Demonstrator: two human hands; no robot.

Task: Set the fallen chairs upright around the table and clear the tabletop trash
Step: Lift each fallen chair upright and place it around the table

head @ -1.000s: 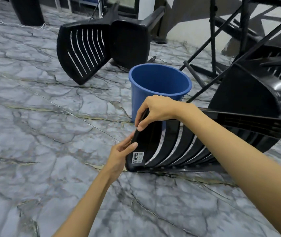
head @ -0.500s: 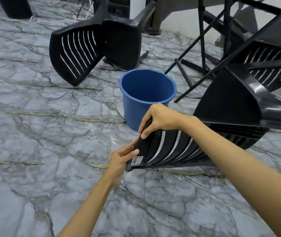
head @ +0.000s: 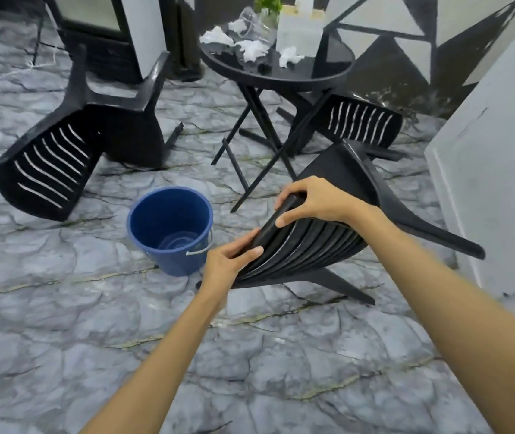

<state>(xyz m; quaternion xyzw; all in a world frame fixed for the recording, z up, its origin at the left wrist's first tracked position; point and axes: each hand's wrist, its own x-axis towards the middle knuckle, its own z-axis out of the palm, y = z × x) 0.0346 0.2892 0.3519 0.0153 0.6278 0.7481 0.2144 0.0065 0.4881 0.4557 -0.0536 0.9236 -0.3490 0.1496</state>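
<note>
Both hands grip the top edge of the backrest of a black plastic chair (head: 337, 195), tilted with its back raised off the floor. My left hand (head: 229, 260) holds the lower corner, my right hand (head: 315, 200) the upper corner. A second black chair (head: 71, 142) lies fallen at the left. A third chair (head: 359, 123) lies behind the round black table (head: 312, 73). Crumpled white tissues (head: 253, 50) and a clear plastic cup (head: 251, 21) lie on the tabletop.
A blue bucket (head: 171, 230) stands on the marble floor just left of my hands, with something clear inside. A white box (head: 300, 29) and a small plant (head: 268, 3) sit on the table. A grey wall (head: 494, 158) stands close on the right.
The chair's backrest has risen off the floor and tilted up in my hands. My view has lifted, bringing the table and its trash into sight.
</note>
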